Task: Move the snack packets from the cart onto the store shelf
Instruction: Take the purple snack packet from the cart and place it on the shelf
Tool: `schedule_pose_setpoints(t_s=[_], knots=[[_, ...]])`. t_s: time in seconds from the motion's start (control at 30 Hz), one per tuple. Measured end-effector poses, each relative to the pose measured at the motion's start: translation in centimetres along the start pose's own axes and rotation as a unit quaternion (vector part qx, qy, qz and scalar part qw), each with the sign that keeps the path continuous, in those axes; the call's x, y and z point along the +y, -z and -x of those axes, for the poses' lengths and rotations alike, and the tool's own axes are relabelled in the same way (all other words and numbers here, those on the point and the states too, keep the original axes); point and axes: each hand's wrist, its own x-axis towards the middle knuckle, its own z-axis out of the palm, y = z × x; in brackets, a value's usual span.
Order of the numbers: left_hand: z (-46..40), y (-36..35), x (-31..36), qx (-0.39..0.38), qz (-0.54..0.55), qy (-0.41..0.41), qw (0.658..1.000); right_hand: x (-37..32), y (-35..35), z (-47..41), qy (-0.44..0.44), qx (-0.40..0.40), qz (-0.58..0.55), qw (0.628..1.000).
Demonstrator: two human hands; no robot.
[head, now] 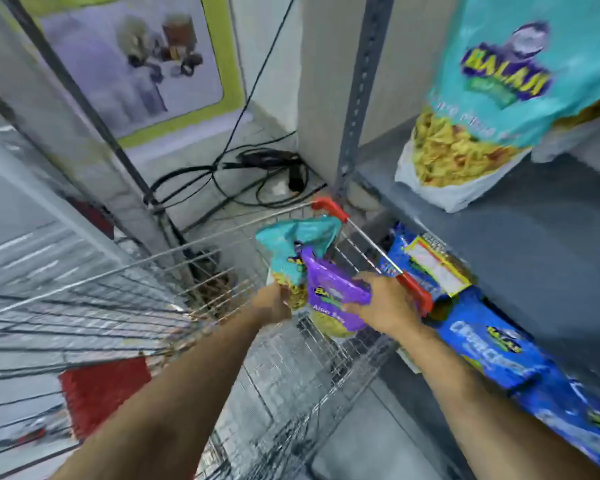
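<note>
- Across the right side of the frame we see the grey store shelf, with a teal snack packet standing on it at the upper right.
- Under that shelf board, at lower right, blue packets lie on a lower level.
- Filling the lower left and centre is the wire cart, its red-cornered rim just beside the shelf upright.
- At centre, over the cart's far end, we hold two packets: a teal packet and a purple packet, touching each other.
- Our left hand is closed on the teal packet's lower end.
- Our right hand grips the purple packet's right edge, fingers curled onto it.
- Motion blur hides the fine print.
</note>
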Motion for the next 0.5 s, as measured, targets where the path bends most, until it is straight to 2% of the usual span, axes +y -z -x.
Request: schedule_pose_setpoints(t_s=[0.1, 0.13, 0.17, 0.2, 0.33, 0.43, 0.5], knots=[[-2.4, -2.2, -0.5, -0.018, 0.225, -0.005, 0.974, 0.9, -2.1, -2.0, 0.027, 0.045, 0.04, 0.998], [-2.8, -2.7, 0.1, -0.021, 0.318, 0.025, 0.947, 1.2, -2.5, -2.3, 0.021, 0.054, 0.051, 0.997], [-3.4, -3.5, 0.3, -0.028, 0.388, 0.019, 0.921, 1.7, -3.1, -2.7, 0.03, 0.067, 0.051, 0.996], [-3.8, -4.0, 0.6, -0.041, 0.413, 0.006, 0.91, 2.2, -3.5, -3.0, 0.039, 0.072, 0.045, 0.996], [-4.3, -6.3, -0.3, -0.014, 0.318, -0.102, 0.943, 3.3, -2.8, -3.2, 0.059, 0.059, -0.004, 0.996], [-3.7, -6.4, -0.5, -0.046, 0.263, -0.17, 0.949, 2.1, -0.5, -2.4, 0.096, 0.017, -0.053, 0.994], [-2.6, -5.2, 0.4, -0.09, 0.262, -0.176, 0.945, 0.5, 2.4, -1.7, 0.104, -0.016, -0.101, 0.989]])
